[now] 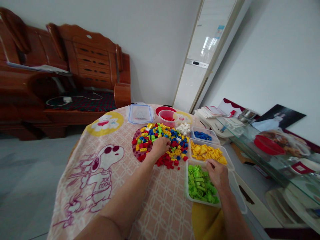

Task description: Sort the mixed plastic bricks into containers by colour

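Note:
My left hand reaches into a mixed pile of toy building bricks in red, yellow, blue and green. Its fingers are curled together, and whatever lies between them is hidden. My right hand hovers at the edge between a box of yellow bricks and a box of green bricks. Thumb and fingers pinch together there; a held piece cannot be made out. Behind the yellow box stands a smaller box of blue bricks. White bricks form a small heap beside the mixed pile.
At the back of the round table stand a clear bowl with red bricks and a blue-rimmed lid. A patterned cloth covers the table. On the right is a glass shelf with a red bowl. A wooden bench stands behind left.

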`<state>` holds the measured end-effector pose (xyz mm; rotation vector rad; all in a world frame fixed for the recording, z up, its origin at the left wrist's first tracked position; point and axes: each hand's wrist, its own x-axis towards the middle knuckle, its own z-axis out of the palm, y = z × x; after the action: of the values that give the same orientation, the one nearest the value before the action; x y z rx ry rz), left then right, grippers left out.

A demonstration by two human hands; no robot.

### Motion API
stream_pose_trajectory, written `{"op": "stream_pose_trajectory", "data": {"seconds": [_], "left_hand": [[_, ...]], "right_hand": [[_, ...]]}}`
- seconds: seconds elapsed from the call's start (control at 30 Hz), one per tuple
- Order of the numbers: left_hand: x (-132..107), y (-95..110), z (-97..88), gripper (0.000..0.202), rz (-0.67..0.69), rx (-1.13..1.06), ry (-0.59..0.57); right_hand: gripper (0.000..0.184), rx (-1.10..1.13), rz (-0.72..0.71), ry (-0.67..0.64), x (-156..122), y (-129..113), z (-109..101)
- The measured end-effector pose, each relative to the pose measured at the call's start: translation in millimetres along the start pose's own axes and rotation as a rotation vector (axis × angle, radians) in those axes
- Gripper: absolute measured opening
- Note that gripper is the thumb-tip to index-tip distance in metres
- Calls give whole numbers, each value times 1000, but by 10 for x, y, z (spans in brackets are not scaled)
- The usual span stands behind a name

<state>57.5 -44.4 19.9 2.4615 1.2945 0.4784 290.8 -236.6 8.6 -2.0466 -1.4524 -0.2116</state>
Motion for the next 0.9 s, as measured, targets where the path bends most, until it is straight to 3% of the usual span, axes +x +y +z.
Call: {"op": "stream_pose_trajectory", "data": {"seconds": [0.2, 0.9], "left_hand": [[-29, 70, 131, 20, -15, 86, -3], [-49, 81, 50, 23, -27, 56, -27]], "right_hand": [[36, 2, 13, -9, -9, -5, -1], [36, -10, -4, -11, -8, -12, -6]]}}
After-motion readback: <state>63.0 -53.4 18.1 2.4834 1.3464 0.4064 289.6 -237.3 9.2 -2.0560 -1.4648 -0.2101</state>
